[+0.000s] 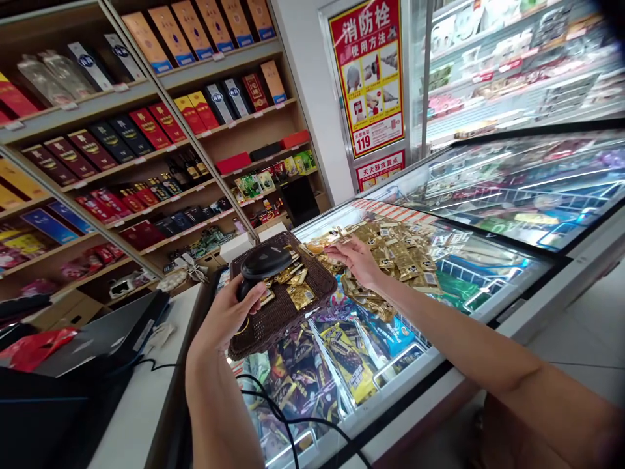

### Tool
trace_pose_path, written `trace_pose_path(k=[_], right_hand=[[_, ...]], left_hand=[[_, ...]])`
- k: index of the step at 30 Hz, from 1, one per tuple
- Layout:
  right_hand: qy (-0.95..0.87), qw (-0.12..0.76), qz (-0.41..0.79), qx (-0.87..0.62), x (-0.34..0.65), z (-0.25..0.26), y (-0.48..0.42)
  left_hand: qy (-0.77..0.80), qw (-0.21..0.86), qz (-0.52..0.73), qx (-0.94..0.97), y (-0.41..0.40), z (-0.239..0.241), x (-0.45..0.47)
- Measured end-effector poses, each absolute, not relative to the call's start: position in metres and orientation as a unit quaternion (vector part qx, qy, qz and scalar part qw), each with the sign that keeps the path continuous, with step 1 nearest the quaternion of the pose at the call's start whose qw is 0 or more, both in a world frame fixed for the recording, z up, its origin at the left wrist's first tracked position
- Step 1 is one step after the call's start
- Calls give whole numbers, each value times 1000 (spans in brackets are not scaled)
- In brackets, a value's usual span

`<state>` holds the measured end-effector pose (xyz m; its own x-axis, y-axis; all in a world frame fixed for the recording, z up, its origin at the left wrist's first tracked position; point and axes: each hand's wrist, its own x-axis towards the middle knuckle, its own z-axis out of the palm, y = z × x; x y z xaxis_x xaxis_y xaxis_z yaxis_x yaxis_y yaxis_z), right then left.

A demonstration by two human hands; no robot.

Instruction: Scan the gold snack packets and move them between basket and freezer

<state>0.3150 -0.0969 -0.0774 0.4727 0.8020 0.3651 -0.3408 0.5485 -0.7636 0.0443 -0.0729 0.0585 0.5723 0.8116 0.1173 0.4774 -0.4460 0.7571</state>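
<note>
My left hand [229,306] is wrapped round the handle of a black barcode scanner [266,262], whose head hangs over a brown woven basket [263,326]. Several gold packets [301,296] lie inside that basket. At the basket's right, my right hand [357,260] reaches over a heap of gold packets [398,254] spread on the freezer's glass top. Its fingers point left and touch or hover at the heap's edge; whether a packet is between them cannot be made out.
The glass-topped chest freezer [498,260] holds wrapped ice creams [349,355] in wire baskets. Black cables [288,420] run across its near end. At left stands a white counter [161,371] with a dark monitor [112,332]. Shelves of boxed bottles [112,140] line the back wall.
</note>
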Motion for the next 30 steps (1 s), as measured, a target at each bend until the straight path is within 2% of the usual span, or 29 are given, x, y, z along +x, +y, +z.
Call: trace_pose_path(k=[5, 11, 30], right_hand=[[-352, 815, 368, -275, 327, -72, -100], [-349, 785, 294, -418, 329, -85, -88], [-395, 745, 218, -491, 324, -86, -91]], left_hand=[[396, 350, 233, 816, -75, 57, 49], [396, 351, 218, 820, -74, 55, 54], [376, 350, 200, 834, -76, 52, 61]])
